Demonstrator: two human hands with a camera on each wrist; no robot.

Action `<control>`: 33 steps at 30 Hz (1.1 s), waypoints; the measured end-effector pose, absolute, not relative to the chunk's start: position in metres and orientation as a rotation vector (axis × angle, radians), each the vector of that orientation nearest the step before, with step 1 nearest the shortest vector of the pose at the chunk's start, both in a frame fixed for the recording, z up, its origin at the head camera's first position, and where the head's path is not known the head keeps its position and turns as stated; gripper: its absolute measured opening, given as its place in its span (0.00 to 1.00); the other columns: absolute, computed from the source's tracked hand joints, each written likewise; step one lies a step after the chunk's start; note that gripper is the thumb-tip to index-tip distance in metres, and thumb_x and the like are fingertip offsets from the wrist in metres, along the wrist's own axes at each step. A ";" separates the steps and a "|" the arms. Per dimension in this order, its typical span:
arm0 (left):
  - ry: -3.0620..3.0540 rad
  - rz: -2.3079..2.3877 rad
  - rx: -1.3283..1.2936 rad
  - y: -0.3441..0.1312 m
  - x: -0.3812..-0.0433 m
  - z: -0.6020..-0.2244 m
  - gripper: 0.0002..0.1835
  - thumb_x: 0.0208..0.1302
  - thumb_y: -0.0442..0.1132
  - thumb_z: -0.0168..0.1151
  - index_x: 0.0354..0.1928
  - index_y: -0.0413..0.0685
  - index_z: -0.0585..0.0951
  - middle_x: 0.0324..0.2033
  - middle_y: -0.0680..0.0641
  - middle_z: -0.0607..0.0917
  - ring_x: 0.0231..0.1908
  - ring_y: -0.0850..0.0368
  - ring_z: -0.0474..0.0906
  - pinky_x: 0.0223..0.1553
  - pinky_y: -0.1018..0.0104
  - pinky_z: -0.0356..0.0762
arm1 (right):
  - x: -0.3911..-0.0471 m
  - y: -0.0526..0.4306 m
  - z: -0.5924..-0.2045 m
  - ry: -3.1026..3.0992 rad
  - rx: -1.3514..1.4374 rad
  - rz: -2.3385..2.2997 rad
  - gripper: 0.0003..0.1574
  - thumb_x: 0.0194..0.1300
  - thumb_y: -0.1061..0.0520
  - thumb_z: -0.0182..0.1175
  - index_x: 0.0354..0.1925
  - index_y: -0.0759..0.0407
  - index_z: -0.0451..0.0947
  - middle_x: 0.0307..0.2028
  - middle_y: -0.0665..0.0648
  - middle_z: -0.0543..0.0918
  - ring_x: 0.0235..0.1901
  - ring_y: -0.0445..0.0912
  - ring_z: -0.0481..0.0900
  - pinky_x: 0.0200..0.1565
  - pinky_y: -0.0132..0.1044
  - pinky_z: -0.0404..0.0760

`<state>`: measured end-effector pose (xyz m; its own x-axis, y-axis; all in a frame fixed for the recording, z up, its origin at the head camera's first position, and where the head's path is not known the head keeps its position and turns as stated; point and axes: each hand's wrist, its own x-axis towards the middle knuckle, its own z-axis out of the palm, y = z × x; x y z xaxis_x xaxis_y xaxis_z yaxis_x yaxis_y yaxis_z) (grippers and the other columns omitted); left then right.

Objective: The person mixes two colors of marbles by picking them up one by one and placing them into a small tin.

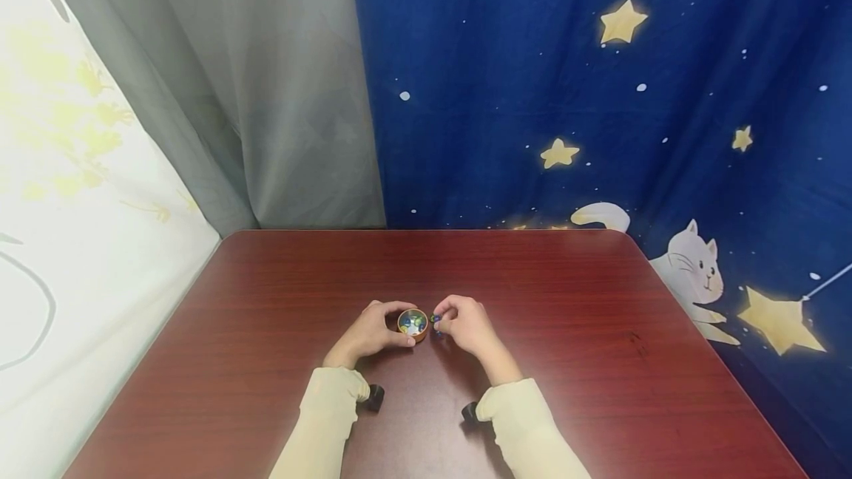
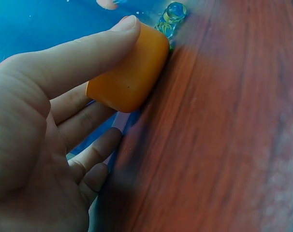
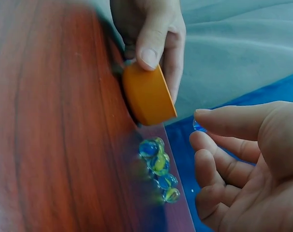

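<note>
My left hand (image 1: 370, 331) holds a small round orange bowl (image 2: 129, 72) by its side, thumb on the near side and fingers on the far side. The bowl stands on the table, and blue and green glass marbles (image 1: 413, 322) show inside it from above. To the right of the bowl, my right hand (image 3: 248, 154) pinches one bluish marble (image 3: 198, 126) between thumb and fingertip, a little above the table. Several loose glass marbles (image 3: 161, 164), clear with blue and yellow swirls, lie close together beside the bowl, below the right hand.
Both hands work over a dark red wood-grain table (image 1: 566, 301). Behind its far edge hang a grey curtain (image 1: 306, 94) and a blue curtain (image 1: 492, 94) with stars and a white cat. A pale curtain (image 1: 86, 205) hangs at the left.
</note>
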<state>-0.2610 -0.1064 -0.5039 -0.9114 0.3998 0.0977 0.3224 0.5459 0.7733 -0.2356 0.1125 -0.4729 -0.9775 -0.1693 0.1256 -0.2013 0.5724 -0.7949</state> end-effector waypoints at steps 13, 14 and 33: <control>2.648 1.355 0.682 -0.107 -0.262 -0.503 0.31 0.42 0.45 0.82 0.53 0.54 0.83 0.43 0.55 0.84 0.47 0.55 0.73 0.52 0.52 0.69 | -0.233 0.097 -0.476 -2.751 0.371 1.395 0.09 0.53 0.64 0.70 0.35 0.58 0.82 0.23 0.46 0.80 0.24 0.39 0.76 0.30 0.37 0.75; 2.652 1.348 0.671 -0.107 -0.262 -0.503 0.31 0.41 0.45 0.82 0.53 0.55 0.83 0.43 0.56 0.84 0.47 0.56 0.72 0.52 0.52 0.68 | -0.232 0.096 -0.476 -2.748 0.378 1.394 0.09 0.53 0.64 0.70 0.35 0.59 0.82 0.23 0.46 0.80 0.24 0.39 0.76 0.30 0.37 0.75; 2.649 1.371 0.678 -0.104 -0.256 -0.501 0.31 0.42 0.45 0.82 0.53 0.52 0.83 0.43 0.54 0.84 0.45 0.55 0.74 0.51 0.53 0.71 | -0.223 0.088 -0.477 -2.755 0.398 1.310 0.08 0.54 0.63 0.70 0.35 0.59 0.82 0.21 0.44 0.78 0.22 0.38 0.73 0.28 0.34 0.72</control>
<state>-0.2557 -0.1039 -0.5006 -0.8984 0.4202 0.1274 0.3467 0.5007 0.7931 -0.2233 0.0880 -0.4774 -0.9644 -0.2041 0.1680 -0.2591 0.6043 -0.7534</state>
